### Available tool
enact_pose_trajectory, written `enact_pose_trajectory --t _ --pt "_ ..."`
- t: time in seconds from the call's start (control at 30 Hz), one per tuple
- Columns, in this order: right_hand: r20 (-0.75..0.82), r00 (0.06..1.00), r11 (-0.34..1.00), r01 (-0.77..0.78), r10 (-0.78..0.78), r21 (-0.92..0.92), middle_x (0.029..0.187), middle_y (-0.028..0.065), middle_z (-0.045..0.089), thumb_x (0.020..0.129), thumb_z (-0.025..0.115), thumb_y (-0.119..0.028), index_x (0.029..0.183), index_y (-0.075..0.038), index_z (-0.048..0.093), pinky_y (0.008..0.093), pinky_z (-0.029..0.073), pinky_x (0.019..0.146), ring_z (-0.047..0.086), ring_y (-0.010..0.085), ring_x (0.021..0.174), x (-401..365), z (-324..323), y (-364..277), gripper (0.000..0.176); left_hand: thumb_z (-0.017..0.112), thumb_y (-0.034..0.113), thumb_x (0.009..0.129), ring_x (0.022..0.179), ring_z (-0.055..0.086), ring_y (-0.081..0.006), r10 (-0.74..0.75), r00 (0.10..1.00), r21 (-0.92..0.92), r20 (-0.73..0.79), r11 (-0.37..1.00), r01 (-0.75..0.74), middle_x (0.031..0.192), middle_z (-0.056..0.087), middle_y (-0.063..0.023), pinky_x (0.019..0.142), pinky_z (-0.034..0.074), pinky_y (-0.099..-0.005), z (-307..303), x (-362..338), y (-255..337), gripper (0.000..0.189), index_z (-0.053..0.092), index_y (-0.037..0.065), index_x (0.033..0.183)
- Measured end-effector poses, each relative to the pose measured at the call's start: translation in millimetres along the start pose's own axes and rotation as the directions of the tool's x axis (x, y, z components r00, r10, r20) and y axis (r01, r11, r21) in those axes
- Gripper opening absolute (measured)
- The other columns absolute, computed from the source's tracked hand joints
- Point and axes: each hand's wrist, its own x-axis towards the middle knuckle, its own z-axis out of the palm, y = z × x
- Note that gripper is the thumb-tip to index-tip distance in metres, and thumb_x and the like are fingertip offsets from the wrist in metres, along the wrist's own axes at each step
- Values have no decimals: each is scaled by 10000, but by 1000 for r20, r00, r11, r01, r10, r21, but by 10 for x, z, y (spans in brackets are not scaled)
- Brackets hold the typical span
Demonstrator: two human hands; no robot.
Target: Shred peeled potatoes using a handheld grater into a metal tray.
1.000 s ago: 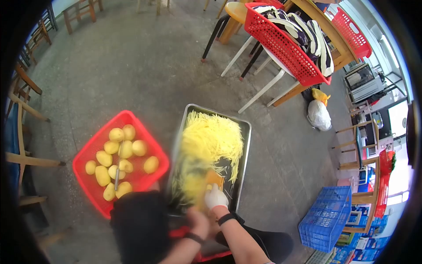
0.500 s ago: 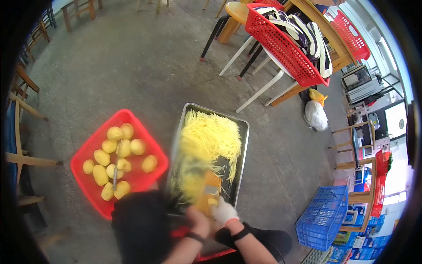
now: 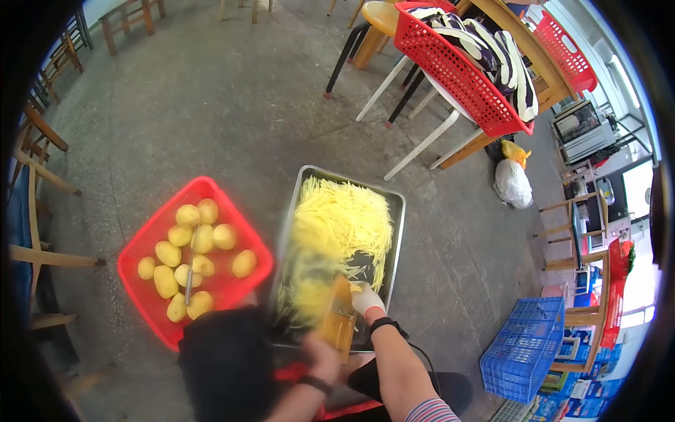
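Observation:
A wooden grater board [image 3: 337, 329] slants over the near part of a metal tray [image 3: 399, 239]. My left hand [image 3: 320, 360], somewhat blurred, grips its lower end. My right hand [image 3: 367, 301], in a white glove, is closed at the upper part of the board on a potato piece [image 3: 356, 289], of which only a bit of yellow shows. Pale yellow potato shreds [image 3: 344, 214] lie heaped in the tray; those left of the board are smeared by motion. Left of the tray, a red basket [image 3: 144, 309] holds several peeled potatoes [image 3: 166, 281] and a knife [image 3: 188, 281] lying across them.
A red basket [image 3: 457, 74] of striped, partly peeled eggplants [image 3: 485, 46] rests on a stool at the upper right. White and yellow bags [image 3: 513, 184] lie on the floor beyond. A blue crate [image 3: 524, 348] stands at the right, wooden chairs [image 3: 56, 254] at the left.
My right hand has slid up the board, away from me, and its forearm reaches further in, showing a striped sleeve. My left hand stays at the lower end. The view has shifted slightly.

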Motion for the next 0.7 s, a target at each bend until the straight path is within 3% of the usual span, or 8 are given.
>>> enact_pose_trajectory --t 0.03,0.07,0.13,0.17,0.23,0.33,0.43,0.7 --pt "-24 999 983 37 -33 180 1124 242 612 882 481 -294 1245 -40 494 385 447 922 592 380 1049 -72 -77 -4 444 440 243 807 801 634 -307 -5 1000 4 -5 1000 5 934 626 -157 735 504 -389 -24 -59 28 372 610 -25 1000" --pt "-60 987 884 162 -150 438 958 149 656 884 504 -288 1266 -26 494 338 508 656 641 241 779 188 167 305 463 445 238 800 799 633 -303 -15 1000 -64 22 998 16 928 622 -155 730 501 -388 4 -124 81 358 607 -23 984" --pt "331 930 669 -146 -159 729 914 101 639 884 499 -274 1268 -58 504 295 480 539 593 172 632 -255 -259 105 440 451 233 792 797 632 -298 -24 998 -140 58 990 32 921 618 -152 725 498 -388 57 -173 107 345 604 -22 967" --pt "329 931 669 -143 -159 729 914 101 639 884 499 -274 1268 -58 504 295 480 539 593 172 632 -386 -296 59 440 458 224 784 790 629 -294 21 1000 -49 7 999 -20 906 612 -148 720 495 -387 58 -177 107 322 599 -18 943" --pt "349 919 723 -115 -183 681 855 44 603 888 504 -272 1256 -71 526 226 382 421 503 89 535 -587 -242 -11 420 465 215 775 783 626 -290 70 997 45 -40 997 -68 891 606 -144 716 492 -387 81 -249 183 300 595 -15 918" --pt "-59 946 914 323 -319 245 825 127 630 907 480 -289 1284 -65 494 344 514 644 636 236 700 -474 243 219 438 401 235 877 731 594 -220 46 996 61 -73 997 -42 810 608 -94 670 474 -371 104 -379 283 325 619 -3 845" --pt "-26 967 967 255 -255 -7 927 224 629 901 480 -337 1317 -77 448 433 484 845 621 385 938 -668 132 41 492 384 238 882 731 594 -226 19 999 92 -39 996 -15 808 605 -101 672 472 -376 74 -326 242 333 612 -1 843" --pt "-44 982 949 164 -182 -270 1012 280 598 882 490 -403 1395 -108 307 486 487 821 617 450 871 -902 160 -181 620 364 234 894 732 591 -238 105 991 170 -87 981 -89 790 597 -116 670 467 -386 48 -167 72 339 582 -9 803"
